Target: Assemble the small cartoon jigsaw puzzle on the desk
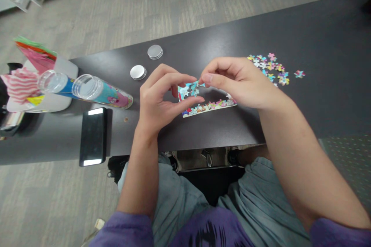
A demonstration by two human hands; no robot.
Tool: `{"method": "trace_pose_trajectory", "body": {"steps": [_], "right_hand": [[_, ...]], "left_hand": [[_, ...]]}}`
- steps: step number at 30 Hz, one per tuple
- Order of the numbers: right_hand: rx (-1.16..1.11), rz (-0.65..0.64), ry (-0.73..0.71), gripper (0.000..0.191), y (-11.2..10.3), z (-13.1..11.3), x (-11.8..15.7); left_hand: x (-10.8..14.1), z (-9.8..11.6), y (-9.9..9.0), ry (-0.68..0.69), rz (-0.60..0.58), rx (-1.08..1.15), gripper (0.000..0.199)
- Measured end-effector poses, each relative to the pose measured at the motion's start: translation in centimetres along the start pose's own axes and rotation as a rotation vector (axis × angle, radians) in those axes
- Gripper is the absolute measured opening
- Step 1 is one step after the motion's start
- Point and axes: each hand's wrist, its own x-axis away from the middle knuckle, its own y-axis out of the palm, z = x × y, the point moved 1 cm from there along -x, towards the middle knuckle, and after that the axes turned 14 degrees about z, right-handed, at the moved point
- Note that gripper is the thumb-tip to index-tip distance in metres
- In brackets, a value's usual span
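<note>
Puzzle (210, 107): on table (290, 38), under the fingers; long axis left-right.
Left hand (158, 98): nearer left end, thumb and fingers parted.
Right hand (242, 83): fingertips together at far edge; grasp unclear.

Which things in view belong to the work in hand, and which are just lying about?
In use:
- partly joined jigsaw, at left hand and right hand
- loose jigsaw pieces

Apparently lying about:
- black device
- disc stacks
- white container
- two printed tubes, link unclear
</note>
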Motion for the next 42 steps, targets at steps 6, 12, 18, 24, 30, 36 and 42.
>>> {"method": "trace_pose_trajectory", "body": {"steps": [6, 12, 18, 24, 30, 36, 42], "right_hand": [[0.116, 0.127, -0.017, 0.041, -1.3, 0.5, -0.3], [0.163, 0.071, -0.073, 0.046, 0.1, 0.3, -0.1], [0.117, -0.024, 0.017, 0.028, 2.3, -0.3, 0.2], [0.158, -0.058, 0.077, 0.02, 2.6, 0.2, 0.2], [0.339, -0.095, 0.06, 0.016, 2.8, 1.3, 0.1], [0.434, -0.071, 0.07, 0.018, 3.7, 1.5, 0.0], [0.47, -0.05, 0.023, 0.015, 4.1, 1.4, 0.2]], "left_hand": [[-0.5, -1.7, -3.4, -0.133, -0.034, -0.049, 0.041], [-0.3, -1.6, -3.3, -0.145, -0.118, -0.048, 0.047], [0.9, -2.8, -1.8, -0.13, -0.197, 0.094, 0.068], [1.0, -3.0, -2.5, -0.199, -0.253, 0.064, 0.067], [1.6, -4.9, -4.2, -0.363, -0.298, -0.014, 0.053], [2.3, -6.6, -3.6, -0.434, -0.354, 0.033, 0.041], [2.2, -6.6, -3.1, -0.464, -0.389, 0.053, 0.032]]}}
